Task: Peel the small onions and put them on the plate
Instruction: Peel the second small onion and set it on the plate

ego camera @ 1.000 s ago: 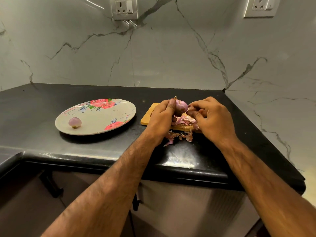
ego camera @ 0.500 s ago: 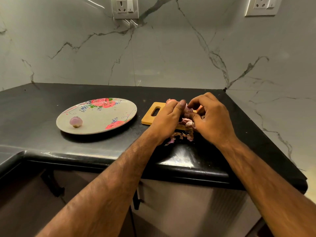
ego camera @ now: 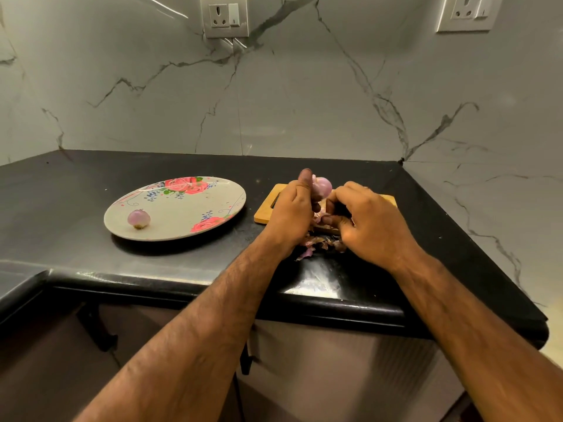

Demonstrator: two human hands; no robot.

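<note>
My left hand (ego camera: 292, 208): gripping small onion (ego camera: 323, 187) between thumb and curled fingers, holding it raised over wooden board (ego camera: 268, 208); my right hand (ego camera: 368, 220): fingers curling in just under onion, tips at loose skin; whether pinching any, cannot tell; peel scraps (ego camera: 316, 245) lying on counter (ego camera: 76, 190) at board's near edge; peeled onion (ego camera: 138, 218) sitting on floral plate (ego camera: 182, 214), well left.
</note>
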